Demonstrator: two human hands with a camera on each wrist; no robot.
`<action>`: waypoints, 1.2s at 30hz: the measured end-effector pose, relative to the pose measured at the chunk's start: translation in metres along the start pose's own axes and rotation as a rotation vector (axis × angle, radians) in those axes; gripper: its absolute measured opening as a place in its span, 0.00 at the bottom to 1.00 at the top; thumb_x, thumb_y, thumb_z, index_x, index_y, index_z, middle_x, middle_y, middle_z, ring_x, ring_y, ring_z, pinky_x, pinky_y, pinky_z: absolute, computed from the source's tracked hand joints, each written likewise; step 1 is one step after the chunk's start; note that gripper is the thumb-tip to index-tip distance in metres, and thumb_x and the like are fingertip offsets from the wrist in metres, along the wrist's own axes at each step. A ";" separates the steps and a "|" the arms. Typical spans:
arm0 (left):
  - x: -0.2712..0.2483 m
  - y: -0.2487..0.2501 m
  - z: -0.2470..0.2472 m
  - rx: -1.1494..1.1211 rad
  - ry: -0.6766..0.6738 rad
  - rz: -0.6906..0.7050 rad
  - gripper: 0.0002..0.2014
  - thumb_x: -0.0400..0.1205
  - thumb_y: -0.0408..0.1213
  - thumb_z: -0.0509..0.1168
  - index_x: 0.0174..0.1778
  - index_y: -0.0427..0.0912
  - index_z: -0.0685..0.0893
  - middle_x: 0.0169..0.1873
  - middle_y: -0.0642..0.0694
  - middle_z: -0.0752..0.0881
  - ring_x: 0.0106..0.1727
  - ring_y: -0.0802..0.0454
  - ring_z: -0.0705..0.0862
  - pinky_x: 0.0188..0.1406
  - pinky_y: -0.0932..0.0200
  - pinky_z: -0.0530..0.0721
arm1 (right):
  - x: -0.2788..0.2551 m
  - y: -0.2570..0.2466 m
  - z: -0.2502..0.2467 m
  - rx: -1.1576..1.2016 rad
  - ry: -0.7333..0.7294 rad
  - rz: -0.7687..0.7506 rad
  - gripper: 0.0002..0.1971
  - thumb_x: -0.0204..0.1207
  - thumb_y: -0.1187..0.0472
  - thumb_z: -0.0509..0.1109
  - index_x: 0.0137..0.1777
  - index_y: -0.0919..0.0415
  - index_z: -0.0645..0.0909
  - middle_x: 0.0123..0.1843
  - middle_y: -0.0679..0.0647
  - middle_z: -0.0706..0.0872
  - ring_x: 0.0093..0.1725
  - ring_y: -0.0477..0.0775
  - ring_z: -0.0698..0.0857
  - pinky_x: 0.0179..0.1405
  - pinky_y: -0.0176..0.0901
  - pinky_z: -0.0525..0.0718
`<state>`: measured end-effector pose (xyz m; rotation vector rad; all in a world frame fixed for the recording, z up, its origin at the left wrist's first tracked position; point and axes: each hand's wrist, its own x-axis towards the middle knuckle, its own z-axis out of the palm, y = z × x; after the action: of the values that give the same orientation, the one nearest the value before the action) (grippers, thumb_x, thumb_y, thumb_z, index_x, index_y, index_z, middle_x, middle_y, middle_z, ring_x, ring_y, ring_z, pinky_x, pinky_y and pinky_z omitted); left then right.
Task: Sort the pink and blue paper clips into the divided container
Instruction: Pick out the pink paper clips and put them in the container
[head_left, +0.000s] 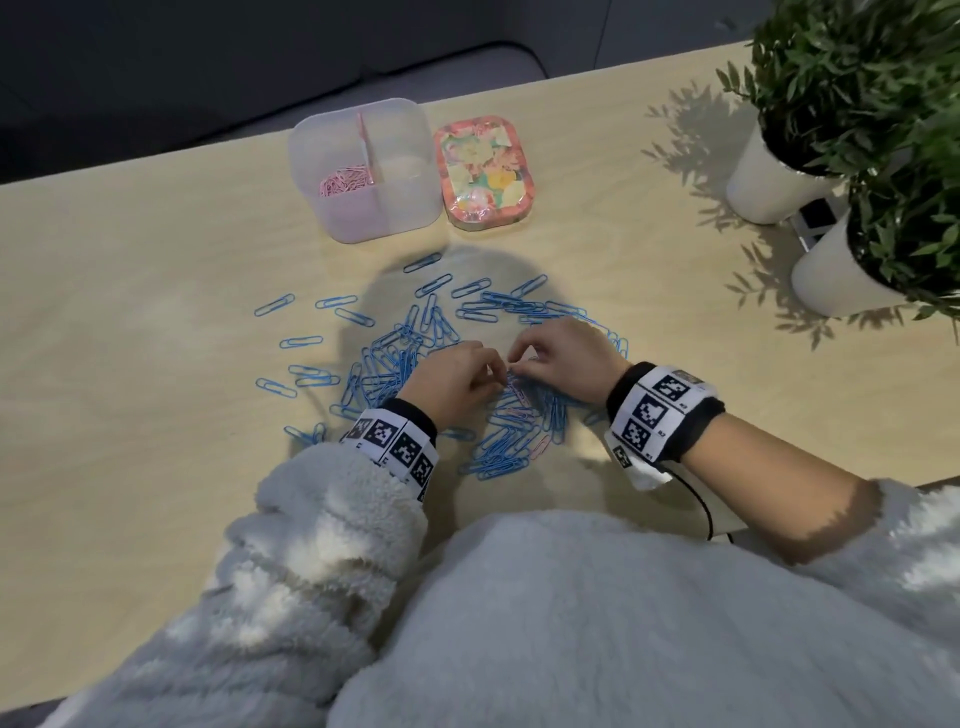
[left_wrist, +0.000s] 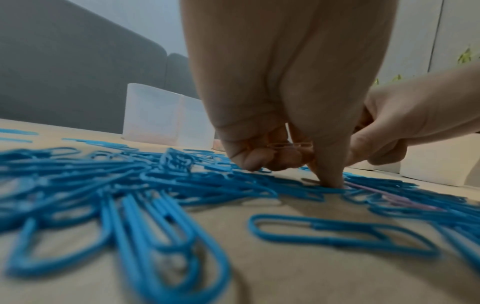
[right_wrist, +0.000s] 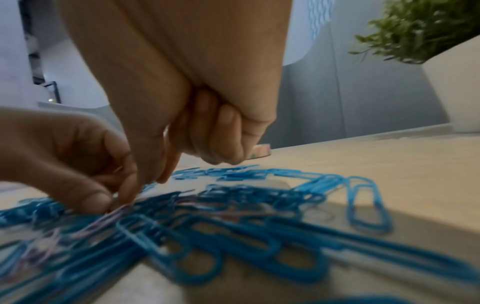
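A heap of blue paper clips (head_left: 395, 364) covers the middle of the wooden table, with a few pink clips (head_left: 519, 413) mixed in near me. My left hand (head_left: 493, 371) and right hand (head_left: 514, 361) meet fingertip to fingertip over the heap. In the left wrist view my left hand (left_wrist: 298, 164) keeps several pink clips (left_wrist: 285, 146) in its curled fingers while one fingertip (left_wrist: 331, 179) presses on the table. My right hand (right_wrist: 145, 185) pinches at a pink clip (right_wrist: 111, 214) lying among the blue ones. The clear divided container (head_left: 410, 156) stands farther back, with pink clips (head_left: 345, 179) in its left compartment.
A floral tin (head_left: 483, 171) sits just right of the container. Two white plant pots (head_left: 769, 176) (head_left: 841, 270) with leafy plants stand at the far right, a small dark device (head_left: 815, 218) between them. Loose blue clips (head_left: 301, 342) are scattered to the left.
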<state>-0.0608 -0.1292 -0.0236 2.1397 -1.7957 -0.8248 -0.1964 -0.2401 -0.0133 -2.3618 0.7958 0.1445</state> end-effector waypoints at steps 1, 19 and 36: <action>0.000 0.000 0.000 0.006 -0.002 0.000 0.07 0.80 0.40 0.64 0.50 0.44 0.83 0.44 0.45 0.81 0.48 0.45 0.81 0.48 0.50 0.79 | 0.003 -0.001 0.004 -0.023 -0.012 0.004 0.06 0.71 0.55 0.71 0.46 0.52 0.85 0.34 0.44 0.77 0.43 0.49 0.78 0.40 0.40 0.67; 0.004 -0.004 0.000 -0.078 -0.003 -0.048 0.06 0.81 0.34 0.61 0.47 0.36 0.80 0.49 0.39 0.80 0.52 0.44 0.78 0.52 0.54 0.74 | 0.023 0.010 -0.004 0.042 0.041 0.147 0.06 0.74 0.56 0.70 0.45 0.59 0.82 0.48 0.55 0.86 0.48 0.57 0.83 0.42 0.45 0.75; 0.030 0.001 -0.022 -1.026 -0.040 -0.446 0.10 0.83 0.38 0.60 0.38 0.41 0.81 0.27 0.49 0.72 0.28 0.55 0.71 0.31 0.61 0.70 | 0.019 0.015 -0.004 0.138 0.118 0.150 0.06 0.77 0.58 0.64 0.45 0.59 0.80 0.45 0.54 0.86 0.44 0.55 0.80 0.41 0.45 0.74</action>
<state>-0.0467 -0.1624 -0.0132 1.7540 -0.5866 -1.4667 -0.1898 -0.2613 -0.0236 -2.1967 1.0073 0.0116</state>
